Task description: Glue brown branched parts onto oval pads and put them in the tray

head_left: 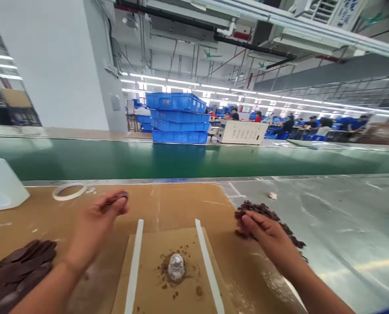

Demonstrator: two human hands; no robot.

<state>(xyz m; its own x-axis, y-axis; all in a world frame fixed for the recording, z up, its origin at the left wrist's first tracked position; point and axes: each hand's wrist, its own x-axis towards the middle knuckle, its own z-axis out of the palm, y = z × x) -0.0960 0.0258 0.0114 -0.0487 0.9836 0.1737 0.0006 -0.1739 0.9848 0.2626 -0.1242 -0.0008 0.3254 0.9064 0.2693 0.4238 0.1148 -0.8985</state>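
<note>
My left hand [107,209] is raised over the brown board at the left, thumb and fingers pinched on a small dark brown piece. At the right, my right hand [258,226] pinches another dark brown piece beside a heap of small dark pieces [288,231]. Between the hands, a clear, domed object [176,267] stands on a cardboard sheet [162,248], ringed by brown stains. White tape strips [134,266] run along both sides of it. A pile of flat dark brown pieces [24,270] lies near my left forearm.
A tape roll [69,191] and a translucent white container [1,185] are at the left. Beyond the table runs a green conveyor belt [181,161]. Stacked blue crates [180,117] and a white metal box [242,132] stand behind it. Several people sit farther back.
</note>
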